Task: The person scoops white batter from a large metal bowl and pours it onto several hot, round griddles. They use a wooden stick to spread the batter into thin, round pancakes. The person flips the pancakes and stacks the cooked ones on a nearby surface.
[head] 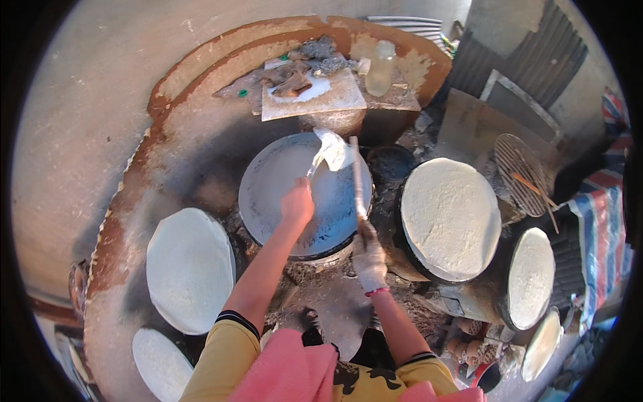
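Note:
A large round griddle (274,201) with a pale, hazy surface and dark flecks stands in front of me. My left hand (296,202), bare, reaches over it and grips the thin handle of a white-coated implement. The broad white end (334,149) of that implement is over the griddle's far right part; whether it is cloth or a batter-covered blade, I cannot tell. In my gloved right hand (370,256) is a long wooden stick (357,176), pointing away along the griddle's right side. Its far tip lies close to the white end.
Round pale flatbreads lie on both sides: a large one (449,218) on a black pan, others (531,279) (191,271) farther out. Behind the griddle, a ledge board (331,103) bears rags and a jar (381,70). A round grate (520,171) leans at right.

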`<action>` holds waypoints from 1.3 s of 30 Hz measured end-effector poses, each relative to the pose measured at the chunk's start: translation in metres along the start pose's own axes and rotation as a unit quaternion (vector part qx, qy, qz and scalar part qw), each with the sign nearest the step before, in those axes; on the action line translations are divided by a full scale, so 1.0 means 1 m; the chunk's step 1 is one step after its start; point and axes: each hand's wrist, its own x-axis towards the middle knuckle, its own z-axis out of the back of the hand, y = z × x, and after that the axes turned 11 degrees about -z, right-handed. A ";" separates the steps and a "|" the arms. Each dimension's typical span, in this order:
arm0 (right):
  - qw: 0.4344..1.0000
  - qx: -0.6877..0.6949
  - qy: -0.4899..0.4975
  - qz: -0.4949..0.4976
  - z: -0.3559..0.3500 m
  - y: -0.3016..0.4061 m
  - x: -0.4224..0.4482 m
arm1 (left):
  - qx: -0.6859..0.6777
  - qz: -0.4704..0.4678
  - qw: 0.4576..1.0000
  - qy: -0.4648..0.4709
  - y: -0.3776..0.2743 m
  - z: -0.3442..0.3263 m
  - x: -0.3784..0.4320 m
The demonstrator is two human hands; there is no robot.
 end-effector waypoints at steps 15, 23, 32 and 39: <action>0.924 -0.368 0.056 -0.088 -0.009 0.110 0.005 | -0.198 0.066 0.974 -0.087 0.121 0.059 -0.075; 0.875 -0.455 0.161 0.019 -0.028 0.107 0.037 | -0.786 0.191 0.579 -0.104 0.036 0.179 -0.183; 0.864 -0.482 0.135 0.048 0.037 0.103 0.096 | -0.781 0.164 0.587 -0.137 0.028 0.178 -0.207; 0.855 -0.436 0.245 0.138 -0.002 0.102 0.104 | -0.710 0.239 0.636 -0.187 0.014 0.168 -0.188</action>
